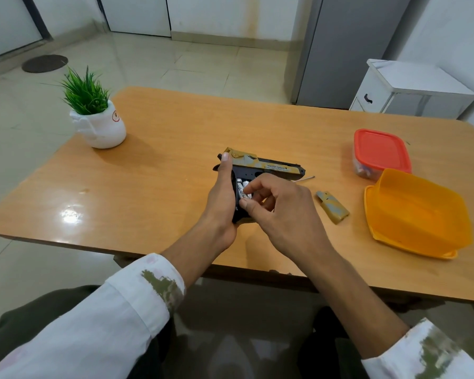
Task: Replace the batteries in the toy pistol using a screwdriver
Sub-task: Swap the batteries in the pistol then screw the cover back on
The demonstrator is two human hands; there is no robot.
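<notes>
We log one tan-and-black plastic toy pistol (268, 166) on its side at mid-table, on the glossy wooden table (175, 149). Long axis left-right, muzzle right, grip toward us. Left hand (222, 203) clasps the grip's rear. Right hand (279, 209) pinches one of two silver cylindrical batteries (241, 188) in the open grip. One tan cover plate (333, 207) lies apart, rightward.

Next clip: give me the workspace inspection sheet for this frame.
Surface: glossy wooden table.
Job's things: toy pistol, grip compartment open, batteries inside; battery cover lies to its right; thin shaft near the muzzle, likely the screwdriver.
Clutter: potted plant, red-lidded box, orange container.
Grippers: left hand grips the pistol; right hand pinches a battery.
Cables: nothing seen.
Surroundings: tiled floor, white cabinet.
</notes>
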